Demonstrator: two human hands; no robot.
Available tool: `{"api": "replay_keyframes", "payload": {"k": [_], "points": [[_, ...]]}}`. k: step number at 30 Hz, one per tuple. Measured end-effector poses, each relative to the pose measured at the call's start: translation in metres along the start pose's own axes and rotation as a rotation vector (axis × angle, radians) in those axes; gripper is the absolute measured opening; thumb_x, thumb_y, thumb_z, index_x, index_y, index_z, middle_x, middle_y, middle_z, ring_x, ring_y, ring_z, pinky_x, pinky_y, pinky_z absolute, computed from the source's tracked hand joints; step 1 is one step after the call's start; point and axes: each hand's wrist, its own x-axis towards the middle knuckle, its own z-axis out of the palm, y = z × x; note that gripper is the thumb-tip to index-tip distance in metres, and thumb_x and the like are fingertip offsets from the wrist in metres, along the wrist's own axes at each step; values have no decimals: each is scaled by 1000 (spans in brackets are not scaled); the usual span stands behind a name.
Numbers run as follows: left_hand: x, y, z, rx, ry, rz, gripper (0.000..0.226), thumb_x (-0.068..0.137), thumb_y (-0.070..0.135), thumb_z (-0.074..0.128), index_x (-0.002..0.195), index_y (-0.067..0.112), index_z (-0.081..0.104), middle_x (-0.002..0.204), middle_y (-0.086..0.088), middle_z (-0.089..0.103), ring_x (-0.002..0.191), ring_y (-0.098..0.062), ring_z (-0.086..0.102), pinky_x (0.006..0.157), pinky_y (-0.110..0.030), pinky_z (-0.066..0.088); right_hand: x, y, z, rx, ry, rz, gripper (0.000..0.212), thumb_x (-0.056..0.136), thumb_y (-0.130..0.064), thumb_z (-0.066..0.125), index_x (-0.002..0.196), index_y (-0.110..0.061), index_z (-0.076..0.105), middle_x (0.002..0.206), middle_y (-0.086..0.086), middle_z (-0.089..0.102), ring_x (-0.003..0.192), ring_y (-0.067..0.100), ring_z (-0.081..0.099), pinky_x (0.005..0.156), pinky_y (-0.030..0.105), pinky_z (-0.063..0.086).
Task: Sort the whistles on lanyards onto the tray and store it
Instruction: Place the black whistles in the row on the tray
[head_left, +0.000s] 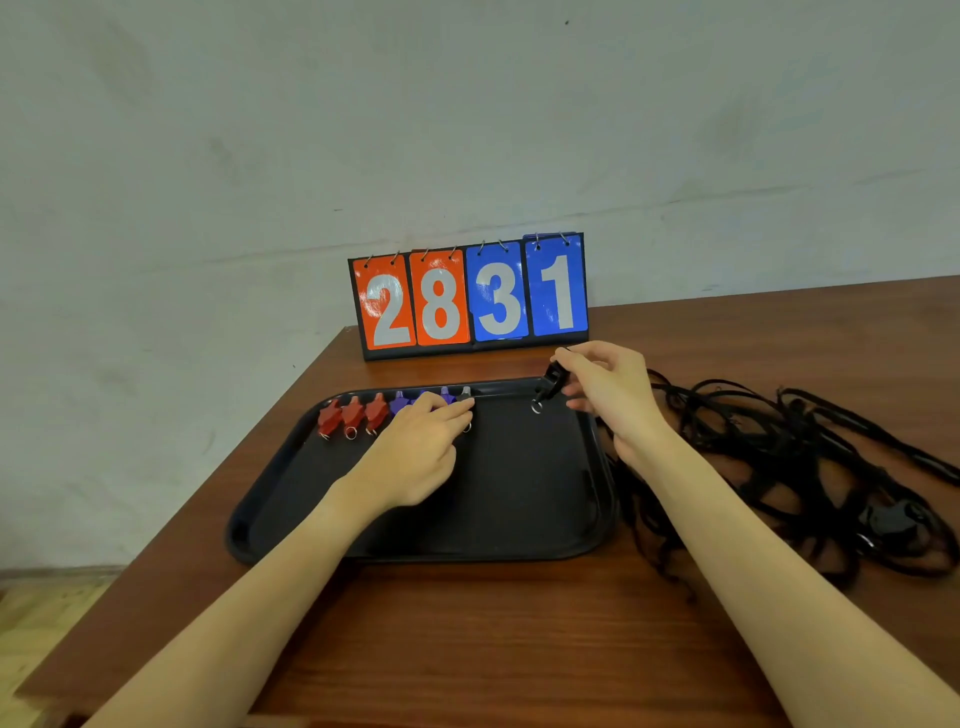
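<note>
Over the black plastic tray (291, 467), the right hand (610, 395) pinches a black whistle (551, 379); the flat, open left hand (421, 447) could nudge the sorted row of red and purple whistles (384, 410) askew.

whistles (353, 413) on tray (519, 493), lanyards (789, 452) right

Looks like sports equipment room or school gym storeroom. Flip scoreboard (469, 297) reading 28–31 stands at 12 o'clock on brown wooden table (519, 649), against bare, scuffed pale wall (467, 130). Whistles on black tray (519, 519); lanyard heap (810, 457) at 3 o'clock.
</note>
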Motion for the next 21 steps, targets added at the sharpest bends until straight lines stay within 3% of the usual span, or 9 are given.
{"api": "replay_keyframes", "payload": {"k": [7,10,15,18,21], "points": [[2,0,2,-8,-16,-22,54,96,11,38,149,16,31,157,4,26,137,-16,26,112,-26,22,-1,4,1,-57,-48,53,24,93,-23,59,104,-4,70,83,1,65,69,7,56,61,18,51],[0,-1,0,-24,-9,-29,55,96,11,38,150,17,29,157,4,25,137,-16,27,112,-27,22,-1,5,1,-44,-75,106,25,93,-22,60,107,-4,70,94,6,68,75,9,58,63,19,53],[-7,-10,-13,-137,166,-113,50,96,11,42,145,19,38,152,3,35,138,-16,29,114,-35,22,-5,3,0,-24,-131,122,22,92,-18,61,105,-2,71,102,13,70,86,16,64,69,22,55],[-12,-23,-20,-150,263,-210,43,98,17,44,141,18,44,148,1,42,136,-17,34,113,-37,26,-4,-1,10,-154,-139,37,22,90,-21,63,104,-5,70,94,7,70,77,11,64,68,21,55],[-18,-35,-21,-120,246,-300,43,99,22,44,142,19,42,146,-1,44,135,-19,38,112,-38,30,3,-7,30,-380,-191,-16,22,89,-23,65,100,-5,67,84,4,66,66,10,61,65,22,55]]}}
